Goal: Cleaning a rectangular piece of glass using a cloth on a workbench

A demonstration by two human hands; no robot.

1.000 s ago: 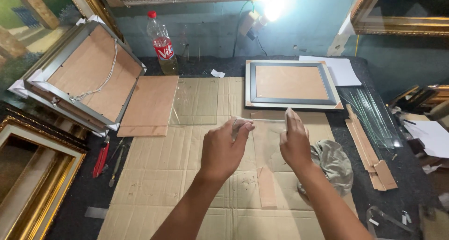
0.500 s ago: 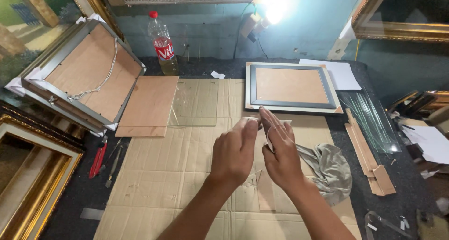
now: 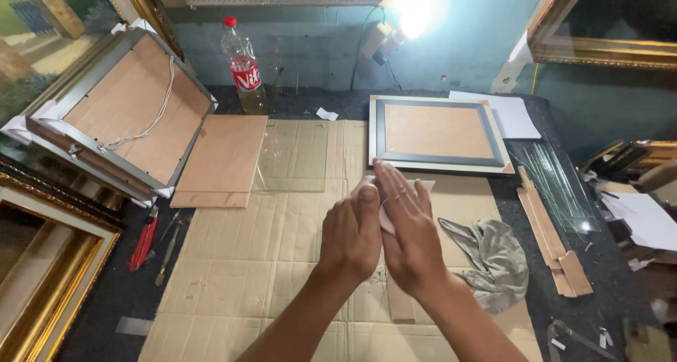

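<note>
Both hands are pressed together over the cardboard sheet (image 3: 282,263), with a white paper piece (image 3: 386,217) grasped between them. By the left hand (image 3: 350,238) the paper is clasped from one side, thumb raised along its edge; the right hand (image 3: 409,231) is laid flat against the other side, fingers stretched forward. Only a small white strip is seen between the palms. Just ahead of the right hand's fingertips a dark picture frame (image 3: 437,133) is laid face down. Beside the right wrist a grey cloth (image 3: 493,260) is crumpled. Ahead of the left hand a glass pane (image 3: 293,157) is rested, with a brown backing board (image 3: 222,161) beyond it.
</note>
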